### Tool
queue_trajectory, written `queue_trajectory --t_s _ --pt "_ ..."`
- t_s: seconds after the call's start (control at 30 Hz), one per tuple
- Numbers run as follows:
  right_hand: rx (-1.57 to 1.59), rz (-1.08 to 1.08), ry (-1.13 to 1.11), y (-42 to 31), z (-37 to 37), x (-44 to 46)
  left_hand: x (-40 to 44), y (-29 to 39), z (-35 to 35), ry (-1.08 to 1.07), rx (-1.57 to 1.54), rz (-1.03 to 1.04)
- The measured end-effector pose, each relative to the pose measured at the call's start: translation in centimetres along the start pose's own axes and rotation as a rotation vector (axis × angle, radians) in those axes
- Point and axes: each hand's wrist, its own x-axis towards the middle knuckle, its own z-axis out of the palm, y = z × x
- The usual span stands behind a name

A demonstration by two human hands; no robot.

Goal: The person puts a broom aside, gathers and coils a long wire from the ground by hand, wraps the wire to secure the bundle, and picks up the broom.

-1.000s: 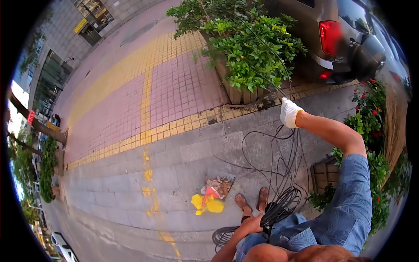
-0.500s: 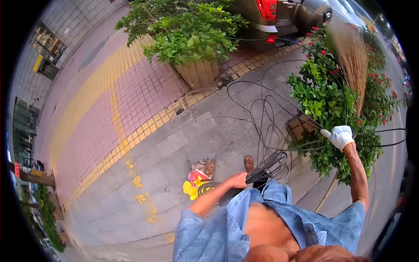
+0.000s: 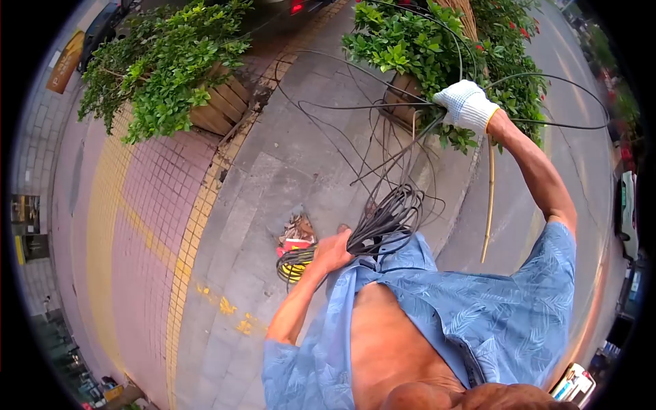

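Observation:
A thick coil of black cable [image 3: 393, 217] hangs from my left hand [image 3: 333, 251], which is bare and wrapped round it in front of my body. Part of the coil sticks out on the left side of this hand. My right hand [image 3: 467, 106], in a white glove, is raised at the upper right and closed round strands of the same cable. From the glove one loop arcs out to the right over the road, and other strands run left. Loose, tangled strands hang between the two hands above the pavement.
Leafy bushes in a wooden planter [image 3: 222, 106] stand at the upper left. Another planter [image 3: 404, 96] with red flowers is behind my right hand, with a broom [image 3: 489, 198] leaning there. Litter [image 3: 297, 232] lies on the grey pavement [image 3: 253, 184]. Vehicles line the road at right.
The view has swung right. My right hand has moved from near the left planter to beside the flowering one, pulling cable strands along. My left hand still grips the coil.

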Motion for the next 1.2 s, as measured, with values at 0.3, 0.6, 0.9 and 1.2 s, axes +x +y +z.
queue_trajectory --t_s 0.3,0.6,0.9,1.2 --pt "0.060 -0.077 0.285 -0.3 0.3 16.5 -2.0 2.4 -13.2 0.400 0.302 0.170" --pt "0.720 -0.390 0.158 -10.3 8.6 32.1 -6.8 11.5 -20.5 0.587 -0.104 -0.154" --pt "1.192 -0.306 -1.004 -16.0 22.4 25.8 -6.2 11.9 -23.3 0.738 -0.441 -0.498" --pt "1.626 0.196 -0.879 -10.8 22.1 16.3 -2.0 3.6 -27.3 0.956 -0.110 -0.491"
